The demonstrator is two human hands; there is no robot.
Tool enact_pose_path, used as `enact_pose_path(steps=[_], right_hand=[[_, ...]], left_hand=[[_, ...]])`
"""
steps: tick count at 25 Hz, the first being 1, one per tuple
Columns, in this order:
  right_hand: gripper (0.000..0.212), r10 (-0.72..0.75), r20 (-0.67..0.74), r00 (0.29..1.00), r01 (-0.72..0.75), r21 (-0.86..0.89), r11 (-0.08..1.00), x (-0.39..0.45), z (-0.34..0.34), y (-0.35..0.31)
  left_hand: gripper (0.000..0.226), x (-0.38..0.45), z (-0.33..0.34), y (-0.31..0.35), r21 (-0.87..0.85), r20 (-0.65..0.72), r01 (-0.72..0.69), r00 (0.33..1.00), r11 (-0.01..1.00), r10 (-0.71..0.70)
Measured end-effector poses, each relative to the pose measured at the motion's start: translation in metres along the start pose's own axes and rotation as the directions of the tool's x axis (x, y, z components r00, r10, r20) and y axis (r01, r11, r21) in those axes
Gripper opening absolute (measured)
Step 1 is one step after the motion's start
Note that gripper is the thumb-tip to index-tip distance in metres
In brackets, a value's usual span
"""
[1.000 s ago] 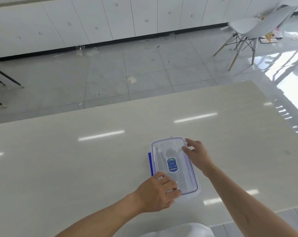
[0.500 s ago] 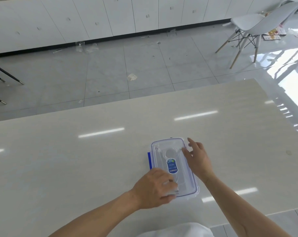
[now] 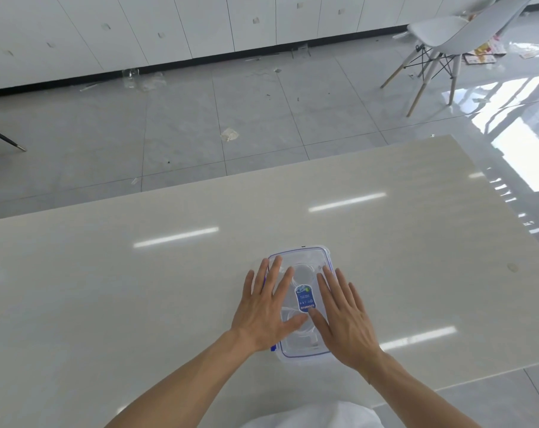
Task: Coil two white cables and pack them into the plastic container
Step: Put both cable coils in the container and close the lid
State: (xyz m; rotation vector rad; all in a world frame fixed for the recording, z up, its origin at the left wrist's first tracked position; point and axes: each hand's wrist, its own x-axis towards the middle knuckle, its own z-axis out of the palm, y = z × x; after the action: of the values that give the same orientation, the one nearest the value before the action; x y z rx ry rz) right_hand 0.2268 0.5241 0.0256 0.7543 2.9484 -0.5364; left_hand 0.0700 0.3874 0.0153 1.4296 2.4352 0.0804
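A clear plastic container (image 3: 305, 257) with a blue-rimmed lid and a blue label (image 3: 305, 299) lies on the pale table near its front edge. White coiled cable (image 3: 302, 273) shows faintly through the lid. My left hand (image 3: 266, 307) rests flat on the lid's left half, fingers spread. My right hand (image 3: 343, 313) lies flat on the right half, fingers spread. Both palms press down on the lid and grip nothing. A blue latch (image 3: 273, 348) pokes out under my left wrist.
The pale glossy table (image 3: 138, 288) stretches wide to the left and right of the container. Beyond its far edge is grey tiled floor with scraps of litter (image 3: 229, 134). A white chair (image 3: 447, 35) stands at the back right, white cabinets along the far wall.
My left hand went from a closed grip at the container's near end to lying flat on the lid. My right hand moved from the right edge onto the lid top.
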Motion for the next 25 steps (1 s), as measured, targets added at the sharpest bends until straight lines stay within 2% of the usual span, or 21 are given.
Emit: enact_pose_path(steps=[6,14,18,21,23,25], right_hand=[[0.07,0.009,0.005,1.0,-0.01,0.057,0.998,-0.005,0.003,-0.001],[0.07,0.004,0.002,1.0,-0.005,0.078,0.997,-0.007,0.007,-0.002],[0.071,0.007,0.002,1.0,-0.007,0.037,0.999,-0.006,0.005,-0.004],[0.072,-0.002,-0.018,1.0,0.002,-0.021,1.0,-0.003,-0.002,-0.001],[0.07,-0.006,-0.019,1.0,0.005,-0.052,0.999,0.001,-0.006,0.001],[0.068,-0.025,-0.033,0.999,0.023,-0.064,0.998,0.006,-0.007,0.0]], left_hand=[[0.093,-0.002,0.008,0.0,-0.008,-0.031,-0.014,0.999,1.0,0.014],[0.094,-0.003,0.011,0.0,-0.024,-0.004,-0.011,1.0,1.0,0.011],[0.093,-0.002,0.009,0.0,-0.046,0.001,-0.016,1.0,0.999,0.016],[0.085,-0.004,0.008,0.0,-0.194,-0.099,0.035,0.994,0.98,-0.055],[0.086,-0.01,0.008,-0.002,-0.46,-0.116,0.177,0.959,0.87,-0.257],[0.087,-0.016,0.008,-0.005,-0.741,0.02,0.309,0.898,0.596,-0.44]])
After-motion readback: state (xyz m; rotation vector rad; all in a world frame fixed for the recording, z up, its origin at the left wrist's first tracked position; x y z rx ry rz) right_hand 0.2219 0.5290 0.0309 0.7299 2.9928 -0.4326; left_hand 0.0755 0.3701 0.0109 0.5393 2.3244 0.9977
